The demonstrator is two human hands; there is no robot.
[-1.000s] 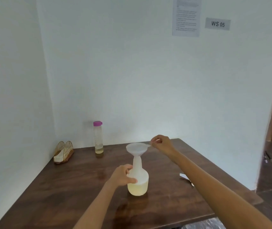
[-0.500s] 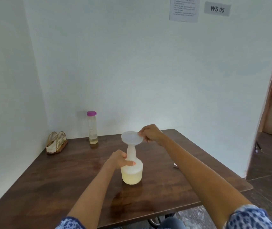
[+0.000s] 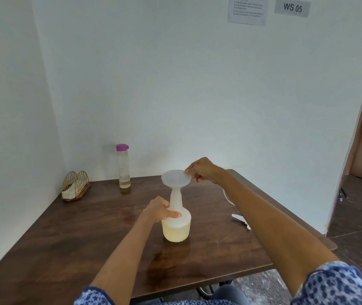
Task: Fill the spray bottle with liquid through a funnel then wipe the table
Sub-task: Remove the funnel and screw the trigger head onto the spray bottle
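Sitting dead centre of the frame: spray bottle (image 3: 176, 223), upright on the table (image 3: 70, 234), pale yellow liquid filling the lower part of the body. Funnel (image 3: 176, 178) standing in the neck, looking a bit tilted rather than perfectly level.

Left hand (image 3: 159, 211) wrapping around the bottle's shoulder, fingers curled on it, thumb lying across the front. Right hand (image 3: 202, 170) pinching the funnel's rim at its right side, fingers bent in tight.

Probably lifting the funnel out now, since the tall bottle with the purple cap (image 3: 123, 166) at upper left of the table is looking nearly drained and is standing capped. Just guessing though.

Doing it well: keeping that left grip firm, pulling the funnel straight up, pausing over the neck for drips before swinging it away. Yanking sideways risking a tip, given the narrow neck and the light load.

Room-wise: plenty of bare wood in the lower left of the frame for parking the funnel. Right side feeling tighter, with a white part (image 3: 240, 220) lying near the right edge (maybe the sprayer head, can't tell for sure) and the edge dropping off just past it. Wire napkin holder (image 3: 76, 187) tucked in the far left corner, well apart from everything.
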